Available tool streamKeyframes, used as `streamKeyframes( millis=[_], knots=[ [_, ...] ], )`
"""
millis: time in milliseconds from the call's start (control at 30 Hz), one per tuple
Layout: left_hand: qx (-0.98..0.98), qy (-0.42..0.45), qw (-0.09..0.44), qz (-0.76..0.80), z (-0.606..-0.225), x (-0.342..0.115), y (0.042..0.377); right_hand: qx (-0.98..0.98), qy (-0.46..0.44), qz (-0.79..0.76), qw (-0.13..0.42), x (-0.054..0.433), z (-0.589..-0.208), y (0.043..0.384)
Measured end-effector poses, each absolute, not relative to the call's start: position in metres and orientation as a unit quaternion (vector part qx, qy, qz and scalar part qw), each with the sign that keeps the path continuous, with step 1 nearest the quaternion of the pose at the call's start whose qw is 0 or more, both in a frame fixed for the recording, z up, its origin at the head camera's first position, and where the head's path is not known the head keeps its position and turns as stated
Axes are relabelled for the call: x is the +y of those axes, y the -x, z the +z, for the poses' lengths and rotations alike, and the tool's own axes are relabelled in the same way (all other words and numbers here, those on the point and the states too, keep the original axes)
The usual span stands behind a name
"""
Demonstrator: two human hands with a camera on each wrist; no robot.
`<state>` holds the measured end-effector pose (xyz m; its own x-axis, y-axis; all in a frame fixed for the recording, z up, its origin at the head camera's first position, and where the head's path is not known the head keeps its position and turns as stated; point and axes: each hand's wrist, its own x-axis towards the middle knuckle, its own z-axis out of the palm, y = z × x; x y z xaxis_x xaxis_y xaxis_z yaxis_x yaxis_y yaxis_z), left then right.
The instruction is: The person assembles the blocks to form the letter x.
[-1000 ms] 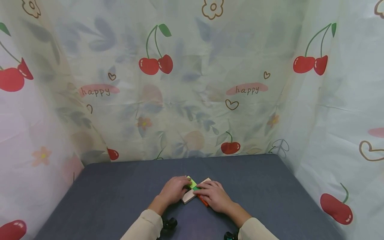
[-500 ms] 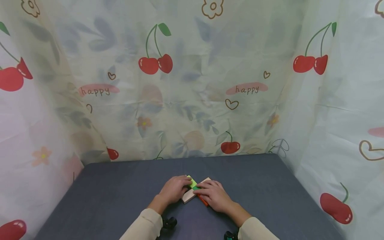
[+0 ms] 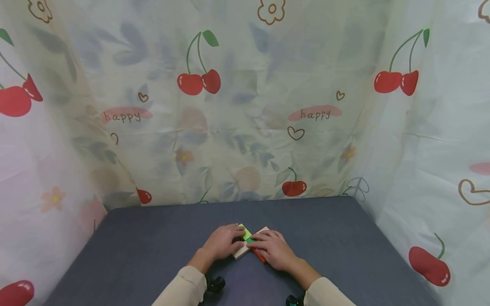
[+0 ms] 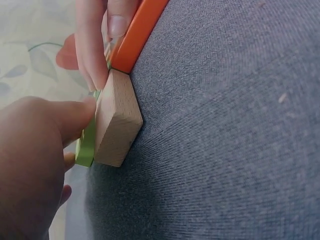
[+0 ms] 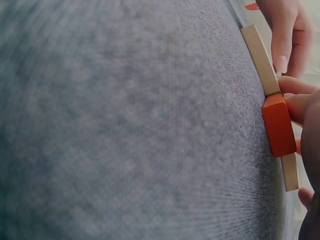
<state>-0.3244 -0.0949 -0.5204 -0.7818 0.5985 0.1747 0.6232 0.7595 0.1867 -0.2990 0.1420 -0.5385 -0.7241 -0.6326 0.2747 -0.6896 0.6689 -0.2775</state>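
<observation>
Several small blocks lie joined in a cross on the dark table. One arm is a yellow-green block (image 3: pixel 245 231), another an orange block (image 5: pixel 279 127). A plain wooden block (image 4: pixel 120 120) makes the near-left arm, and a second wooden block (image 3: pixel 264 229) the far-right one. Green (image 3: pixel 250 240) shows at the centre. My left hand (image 3: pixel 223 242) has its fingers on the yellow-green block and its thumb out over the near wooden block. With extended fingers, my right hand (image 3: pixel 276 250) rests across the centre and covers part of the orange and far wooden blocks.
The dark cloth-covered table (image 3: pixel 160 242) is closed in behind and at both sides by a pale printed curtain (image 3: pixel 245 148). Black wrist devices (image 3: pixel 216 284) sit by the cream sleeves (image 3: pixel 183 287).
My left thumb has shifted right, from beside the blocks out onto the near wooden block. The right hand and the blocks stay in place.
</observation>
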Motion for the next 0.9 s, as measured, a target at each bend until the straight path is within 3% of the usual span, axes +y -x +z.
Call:
streamKeyframes(
  millis=[900],
  knots=[
    [-0.937,0.329,0.045,-0.109,-0.5193,-0.0952,0.3227,-0.909,-0.368,0.177,0.082,0.1411,-0.5364,0.2989]
  ],
)
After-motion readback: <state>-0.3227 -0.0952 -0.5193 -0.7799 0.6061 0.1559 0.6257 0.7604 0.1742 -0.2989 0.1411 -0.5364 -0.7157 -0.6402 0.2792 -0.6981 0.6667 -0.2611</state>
